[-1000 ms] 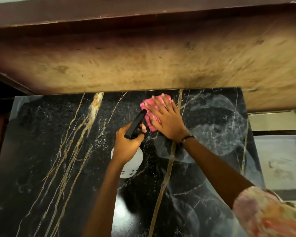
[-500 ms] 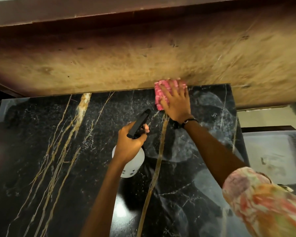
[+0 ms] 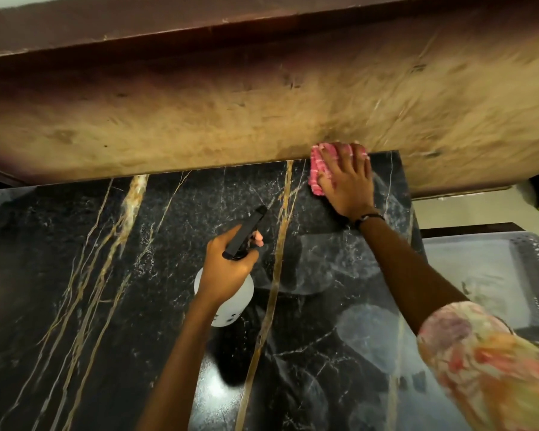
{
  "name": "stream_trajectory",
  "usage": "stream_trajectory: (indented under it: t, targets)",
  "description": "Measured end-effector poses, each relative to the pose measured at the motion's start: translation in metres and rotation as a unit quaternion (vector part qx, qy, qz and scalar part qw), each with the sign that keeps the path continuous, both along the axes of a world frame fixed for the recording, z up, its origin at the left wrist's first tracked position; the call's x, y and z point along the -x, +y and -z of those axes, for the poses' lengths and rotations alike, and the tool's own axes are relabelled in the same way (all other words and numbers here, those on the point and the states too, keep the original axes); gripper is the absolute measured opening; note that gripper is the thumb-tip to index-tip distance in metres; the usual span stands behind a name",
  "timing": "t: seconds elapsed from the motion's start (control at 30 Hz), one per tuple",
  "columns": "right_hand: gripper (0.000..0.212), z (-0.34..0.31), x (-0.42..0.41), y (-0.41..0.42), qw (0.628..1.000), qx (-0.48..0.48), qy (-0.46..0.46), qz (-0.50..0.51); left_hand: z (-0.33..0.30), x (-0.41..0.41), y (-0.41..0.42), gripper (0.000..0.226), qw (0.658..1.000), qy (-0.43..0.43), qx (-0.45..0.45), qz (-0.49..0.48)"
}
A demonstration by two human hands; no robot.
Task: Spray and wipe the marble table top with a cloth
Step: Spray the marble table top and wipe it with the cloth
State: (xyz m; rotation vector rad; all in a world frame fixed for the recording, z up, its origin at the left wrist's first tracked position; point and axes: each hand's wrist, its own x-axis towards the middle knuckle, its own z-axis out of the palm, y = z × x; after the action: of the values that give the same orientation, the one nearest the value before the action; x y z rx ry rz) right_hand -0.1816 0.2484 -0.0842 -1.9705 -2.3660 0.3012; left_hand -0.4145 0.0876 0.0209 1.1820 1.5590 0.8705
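The black marble table top (image 3: 112, 306) with gold and white veins fills the lower view. My right hand (image 3: 349, 185) lies flat, fingers spread, pressing a pink cloth (image 3: 316, 175) onto the marble at its far edge near the right corner. My left hand (image 3: 227, 269) grips a white spray bottle (image 3: 234, 309) by its neck above the middle of the table. The bottle's black nozzle head (image 3: 246, 233) points up and right toward the cloth. Pale wet smears show on the marble's right half.
A tan, worn wall face (image 3: 231, 119) rises right behind the table's far edge, under a dark brown ledge (image 3: 168, 23). To the right stands a grey plastic tray (image 3: 479, 275) with perforated sides. Pale floor shows beyond the right corner.
My right hand slid the pink cloth away from me and to the right, from beside the bottle to the table's far edge. The left hand kept holding the spray bottle in about the same place.
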Motion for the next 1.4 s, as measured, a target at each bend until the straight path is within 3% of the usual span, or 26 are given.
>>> stream_trajectory:
  t: [0.13, 0.27, 0.43, 0.6, 0.67, 0.87, 1.03, 1.23, 1.4]
  targets:
    - [0.062, 0.006, 0.018, -0.019, 0.997, -0.023, -0.007, -0.069, -0.001, -0.001, -0.001, 0.021, 1.0, 0.015, 0.005, -0.002]
    - [0.059, 0.013, -0.022, -0.077, 0.99, -0.039, -0.015, -0.135, -0.004, -0.008, 0.0, 0.031, 1.0, 0.021, 0.01, -0.003]
    - [0.06, 0.007, -0.088, -0.091, 0.998, -0.037, 0.005, -0.058, -0.004, -0.012, -0.005, 0.03, 0.999, 0.026, 0.017, 0.007]
    - [0.062, 0.001, -0.056, -0.057, 0.999, -0.009, 0.015, 0.029, -0.006, -0.026, -0.017, 0.016, 0.999, 0.023, 0.027, 0.011]
    - [0.061, 0.002, -0.045, -0.06, 0.999, -0.02, 0.022, 0.024, -0.006, -0.033, -0.023, 0.017, 0.999, 0.015, 0.031, 0.008]
    - [0.057, 0.007, -0.074, -0.137, 0.992, -0.043, 0.014, -0.115, -0.004, -0.048, -0.038, 0.024, 0.999, 0.007, 0.039, 0.003]
    - [0.058, 0.002, -0.142, -0.16, 0.997, -0.041, 0.014, -0.059, -0.005, -0.055, -0.053, 0.027, 0.998, -0.012, 0.055, -0.007]
    - [0.062, -0.003, -0.115, -0.096, 0.999, 0.009, 0.014, 0.037, -0.004, -0.064, -0.071, 0.016, 0.999, -0.009, 0.047, -0.013]
    - [0.06, 0.002, -0.092, -0.138, 0.998, -0.026, 0.01, -0.061, -0.002, -0.065, -0.082, 0.017, 0.998, -0.016, 0.054, -0.02]
